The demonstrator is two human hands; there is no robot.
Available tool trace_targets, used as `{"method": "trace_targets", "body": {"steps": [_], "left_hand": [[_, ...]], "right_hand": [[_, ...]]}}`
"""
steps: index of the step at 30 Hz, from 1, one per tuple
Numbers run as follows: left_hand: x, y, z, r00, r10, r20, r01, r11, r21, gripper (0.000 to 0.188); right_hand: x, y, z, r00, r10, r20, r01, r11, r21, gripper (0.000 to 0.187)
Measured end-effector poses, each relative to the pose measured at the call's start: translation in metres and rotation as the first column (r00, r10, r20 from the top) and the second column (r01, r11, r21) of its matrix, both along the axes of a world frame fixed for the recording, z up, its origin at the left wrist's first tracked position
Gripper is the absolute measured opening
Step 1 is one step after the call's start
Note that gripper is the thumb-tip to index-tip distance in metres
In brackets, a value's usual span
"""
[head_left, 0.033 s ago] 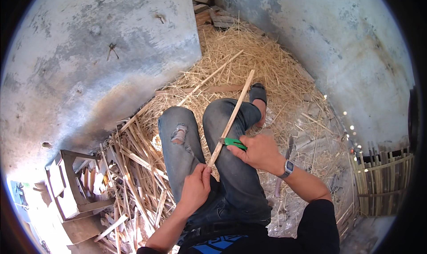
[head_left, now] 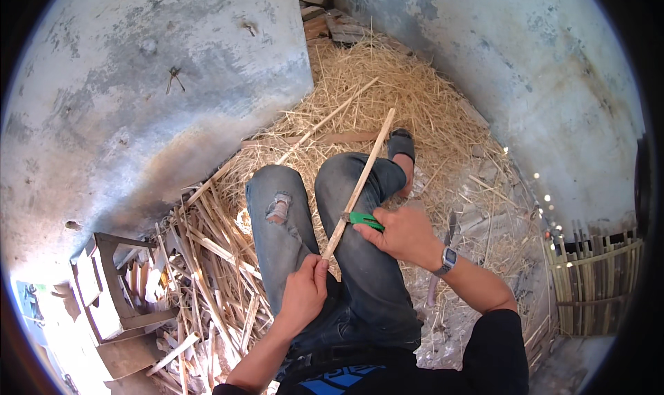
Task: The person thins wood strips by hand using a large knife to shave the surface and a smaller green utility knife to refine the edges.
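Note:
A long, pale wooden strip [head_left: 365,176] slants across my right thigh, its far end pointing up past the knee. My left hand [head_left: 305,290] is closed around the near end of the strip, over my lap. In my right hand [head_left: 403,233] is a green-handled utility knife [head_left: 366,220], gripped with the fingers wrapped round the handle. The knife's blade end touches the strip's edge a little below its middle. Most of the blade is too small to make out.
Shavings [head_left: 394,70] cover the floor ahead. Split sticks [head_left: 207,257] pile up on my left beside a wooden frame [head_left: 104,291]. A slatted bamboo basket [head_left: 598,284] stands at the far right. Worn plaster walls [head_left: 173,84] close in on both sides. Another stick [head_left: 328,120] lies on the shavings.

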State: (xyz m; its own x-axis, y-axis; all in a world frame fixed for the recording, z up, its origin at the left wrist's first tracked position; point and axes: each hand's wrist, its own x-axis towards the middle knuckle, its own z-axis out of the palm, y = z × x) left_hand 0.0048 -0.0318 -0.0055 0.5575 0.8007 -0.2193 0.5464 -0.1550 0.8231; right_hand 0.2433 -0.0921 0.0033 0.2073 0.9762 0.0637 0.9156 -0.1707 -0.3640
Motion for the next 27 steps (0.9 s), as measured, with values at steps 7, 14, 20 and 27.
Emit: {"method": "trace_targets", "body": {"steps": [7, 14, 20, 27], "left_hand": [[-0.016, 0.002, -0.001, 0.999, -0.025, -0.031, 0.025, 0.999, 0.030, 0.020], [-0.040, -0.023, -0.001, 0.996, -0.002, -0.094, -0.004, 0.998, -0.060, 0.020], [-0.019, -0.007, -0.002, 0.997, -0.021, -0.075, 0.021, 1.000, -0.006, 0.022], [-0.020, -0.005, -0.002, 0.999, -0.030, -0.037, 0.028, 0.998, -0.054, 0.026]], "right_hand": [[0.060, 0.026, -0.021, 0.966, -0.235, 0.105, 0.219, 0.966, 0.140, 0.053], [0.222, 0.000, 0.012, 0.787, -0.609, -0.096, 0.610, 0.747, 0.265, 0.060], [0.045, 0.014, 0.012, 0.982, -0.172, -0.081, 0.178, 0.981, 0.071, 0.057], [0.029, 0.007, -0.013, 0.997, -0.055, 0.059, 0.048, 0.993, 0.107, 0.056]]}}
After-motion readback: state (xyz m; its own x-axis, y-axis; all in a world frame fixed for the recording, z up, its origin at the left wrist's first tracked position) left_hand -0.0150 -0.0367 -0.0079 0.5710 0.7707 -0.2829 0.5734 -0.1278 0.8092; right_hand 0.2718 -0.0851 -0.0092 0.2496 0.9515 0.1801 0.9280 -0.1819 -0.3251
